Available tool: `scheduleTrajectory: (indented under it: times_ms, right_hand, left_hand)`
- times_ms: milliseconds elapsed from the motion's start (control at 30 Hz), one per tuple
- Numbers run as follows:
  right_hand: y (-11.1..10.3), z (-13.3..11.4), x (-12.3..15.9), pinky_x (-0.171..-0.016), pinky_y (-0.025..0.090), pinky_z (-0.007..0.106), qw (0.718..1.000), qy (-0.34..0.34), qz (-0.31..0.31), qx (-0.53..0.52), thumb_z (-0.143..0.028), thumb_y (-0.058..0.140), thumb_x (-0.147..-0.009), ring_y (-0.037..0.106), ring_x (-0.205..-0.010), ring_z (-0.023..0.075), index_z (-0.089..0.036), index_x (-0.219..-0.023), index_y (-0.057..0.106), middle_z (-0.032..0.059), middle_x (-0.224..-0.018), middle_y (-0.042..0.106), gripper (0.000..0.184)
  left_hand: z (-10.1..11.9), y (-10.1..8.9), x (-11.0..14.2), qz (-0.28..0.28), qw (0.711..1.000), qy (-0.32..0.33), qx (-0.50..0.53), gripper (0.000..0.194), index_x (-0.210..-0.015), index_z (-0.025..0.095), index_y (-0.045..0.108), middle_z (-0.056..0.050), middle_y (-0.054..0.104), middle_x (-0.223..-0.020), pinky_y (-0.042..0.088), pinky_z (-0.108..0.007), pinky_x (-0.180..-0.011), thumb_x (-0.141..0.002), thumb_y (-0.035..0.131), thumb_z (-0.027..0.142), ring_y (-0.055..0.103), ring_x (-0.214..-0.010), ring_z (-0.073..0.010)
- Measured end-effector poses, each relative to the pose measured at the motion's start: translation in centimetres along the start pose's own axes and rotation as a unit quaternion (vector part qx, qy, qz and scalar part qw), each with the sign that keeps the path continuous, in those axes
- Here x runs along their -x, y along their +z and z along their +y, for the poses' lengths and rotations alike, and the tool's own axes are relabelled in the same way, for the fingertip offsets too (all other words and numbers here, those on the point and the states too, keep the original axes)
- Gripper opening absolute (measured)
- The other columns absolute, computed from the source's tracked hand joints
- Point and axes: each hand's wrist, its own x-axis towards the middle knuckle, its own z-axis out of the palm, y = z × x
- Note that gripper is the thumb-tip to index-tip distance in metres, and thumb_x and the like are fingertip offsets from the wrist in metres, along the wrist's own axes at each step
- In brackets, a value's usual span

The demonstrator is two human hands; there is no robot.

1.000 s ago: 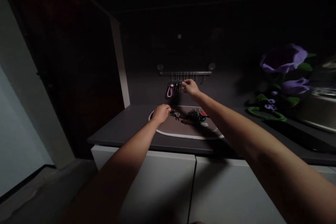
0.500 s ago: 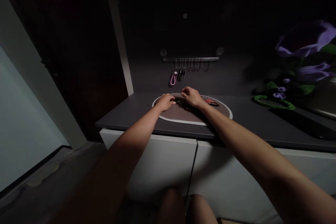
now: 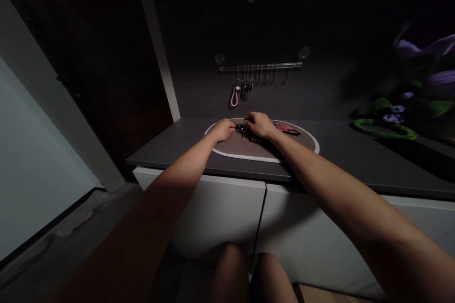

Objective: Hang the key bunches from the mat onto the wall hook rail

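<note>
Dark counter [image 3: 159, 144] runs past the left end of the oval mat [image 3: 249, 157]. Over that end sits the left hand [image 3: 222, 129], narrow, thumb and fingertips appearing to pinch the left end of a bunch of keys [image 3: 241, 131]. The bunch lies on the mat, just right of these fingertips, seemingly stretching rightward and toward the mat's near edge. The left hand is nearer it. Above the mat's far edge, a rail [image 3: 261, 66] bears a pink loop [image 3: 234, 97] and hooks. Over the mat's middle, the right hand [image 3: 260, 124] curls narrow; I cannot tell whether it holds anything. Plain mat surface lies nearer its front rim; a red item [image 3: 286, 128] occupies its right part.
</note>
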Motion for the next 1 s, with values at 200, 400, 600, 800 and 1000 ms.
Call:
scheduleTrajectory:
  times_ms: [200, 400, 600, 800, 1000]
  right_hand:
    - [0.2, 0.2, -0.1, -0.072, 0.039, 0.024, 1.0, -0.009, 0.002, -0.008, -0.02, 0.05, -0.08, 0.059, -0.082, 0.0176, -0.013, -0.089, 0.064, 0.0109, -0.091, 0.066, 0.018]
    - [0.2, 0.2, -0.1, -0.071, 0.039, 0.023, 1.0, -0.007, 0.002, -0.001, -0.022, 0.05, -0.081, 0.059, -0.081, 0.0172, -0.014, -0.09, 0.064, 0.0104, -0.09, 0.066, 0.019]
    - [0.0, -0.2, 0.0, -0.071, 0.039, 0.023, 1.0, -0.007, -0.001, 0.008, -0.023, 0.049, -0.081, 0.059, -0.083, 0.0178, -0.013, -0.091, 0.064, 0.0113, -0.092, 0.066, 0.02]
    - [-0.4, -0.5, 0.2, -0.074, 0.039, 0.023, 1.0, -0.012, 0.002, -0.002, -0.021, 0.049, -0.081, 0.058, -0.084, 0.0178, -0.014, -0.09, 0.064, 0.0111, -0.091, 0.066, 0.019]
    - [-0.5, -0.6, 0.3, -0.076, 0.04, 0.024, 0.999, -0.026, 0.023, -0.039, -0.02, 0.05, -0.08, 0.058, -0.085, 0.017, -0.015, -0.09, 0.064, 0.0093, -0.091, 0.066, 0.018]
  left_hand:
    - [0.3, -0.1, 0.0, 0.003, 0.996, 0.011, -0.085, 0.026, -0.089, 0.015, 0.068, -0.01, 0.066, -0.093, 0.039, -0.024, -0.077, -0.08, 0.043, 0.017, 0.057, -0.086, -0.0168]
    - [0.9, -0.2, 0.1, 0.002, 0.991, -0.018, -0.131, 0.027, -0.091, 0.016, 0.067, -0.011, 0.064, -0.095, 0.039, -0.025, -0.081, -0.081, 0.042, 0.015, 0.057, -0.09, -0.0182]
    - [1.0, -0.1, 0.2, 0.018, 0.987, -0.024, -0.158, 0.03, -0.091, 0.011, 0.065, -0.016, 0.061, -0.096, 0.039, -0.029, -0.08, -0.083, 0.037, 0.011, 0.056, -0.092, -0.0219]
    - [1.3, -0.4, 0.8, 0.053, 0.984, -0.061, -0.158, 0.032, -0.1, 0.01, 0.059, -0.015, 0.057, -0.101, 0.039, -0.028, -0.082, -0.081, 0.033, 0.005, 0.053, -0.095, -0.0203]
    - [1.8, -0.9, 1.0, 0.108, 0.981, -0.076, -0.141, 0.033, -0.1, 0.009, 0.056, -0.015, 0.055, -0.102, 0.039, -0.031, -0.084, -0.077, 0.034, 0.0, 0.051, -0.097, -0.0223]
